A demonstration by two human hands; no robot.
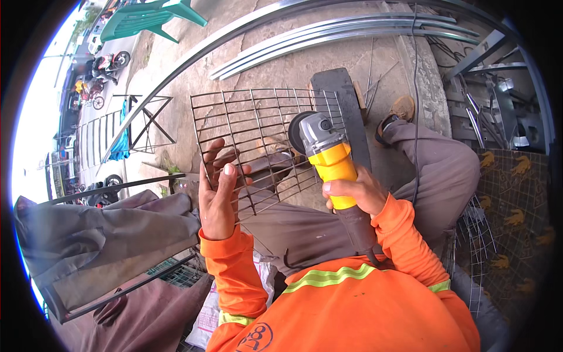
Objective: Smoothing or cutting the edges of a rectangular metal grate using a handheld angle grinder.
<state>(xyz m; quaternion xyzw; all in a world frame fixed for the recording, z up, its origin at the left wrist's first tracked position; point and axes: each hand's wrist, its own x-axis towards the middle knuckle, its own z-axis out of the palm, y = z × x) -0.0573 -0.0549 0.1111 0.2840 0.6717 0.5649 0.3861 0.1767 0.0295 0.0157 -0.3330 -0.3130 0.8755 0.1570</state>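
A panel of welded wire mesh (257, 120) is held tilted above my lap. Its left edge is in my left hand (220, 196), with the fingers curled in among the wires and the thumb on the near side. My right hand (362, 192) grips a yellow and grey angle grinder (333, 167) around its body, the thumb across the front. The grinder's dark disc (298, 134) is over the right part of the mesh; whether it touches a wire I cannot tell. A dark, flat block (334, 85) lies beneath the mesh's right end.
Long metal channels (328, 42) lie on the concrete beyond the mesh. A black cable (416, 111) runs past my right knee. Grey cloth (111, 234) hangs on a rail at left. A green plastic chair (141, 22) stands far left; metal frames (498, 100) crowd the far right.
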